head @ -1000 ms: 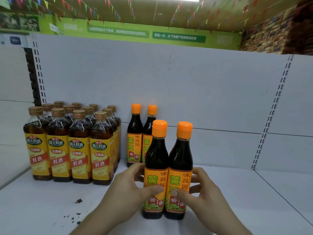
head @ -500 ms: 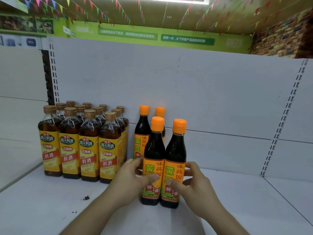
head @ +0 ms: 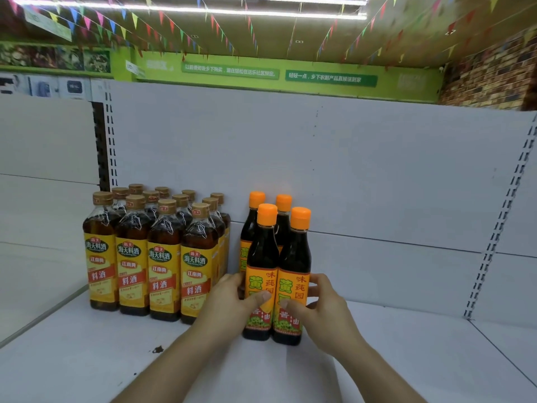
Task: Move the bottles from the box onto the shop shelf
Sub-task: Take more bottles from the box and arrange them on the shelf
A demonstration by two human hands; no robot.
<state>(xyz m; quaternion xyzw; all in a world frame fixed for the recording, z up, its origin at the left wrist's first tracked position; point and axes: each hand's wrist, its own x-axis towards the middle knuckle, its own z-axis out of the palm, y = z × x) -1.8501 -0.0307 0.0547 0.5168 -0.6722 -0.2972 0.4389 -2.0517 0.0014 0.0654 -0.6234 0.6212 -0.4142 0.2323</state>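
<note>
Soy sauce bottles (head: pixel 263 257): two dark ones with orange caps, upright and touching side by side on the shop shelf (head: pixel 87 359), labels facing the camera.
Left hand (head: pixel 229 306): wrapped round the left-hand bottle of the two, thumb (head: pixel 263 296) pressed on the orange label, the other fingers curled out of sight round the far side.
Right hand (head: pixel 325 312): mirrors it on the right-hand bottle, thumb (head: pixel 287 305) on the label, fingers (head: pixel 318 282) curled round the flank.
Change: and back they go! A second ago these two stood well forward on the shelf; now they sit just in front of the rear pair, with both hands keeping their grip all the way.
Rear pair (head: pixel 283 222): two more of the same bottle against the white back panel (head: pixel 348 170), their orange caps showing over the front two. Whether front and rear touch, I cannot tell.
Cooking wine bottles (head: pixel 159 257): a block of brown-capped, yellow-labelled bottles in rows, just to the left of the soy sauce, unmoved.
Shelf surface: white, with a dark speck (head: pixel 158 349) left of the left forearm.
Above: strings of coloured bunting (head: pixel 174 21) under the ceiling, a green banner (head: pixel 261 74) with white writing, and a brick-pattern wall (head: pixel 491 80) at the right.
</note>
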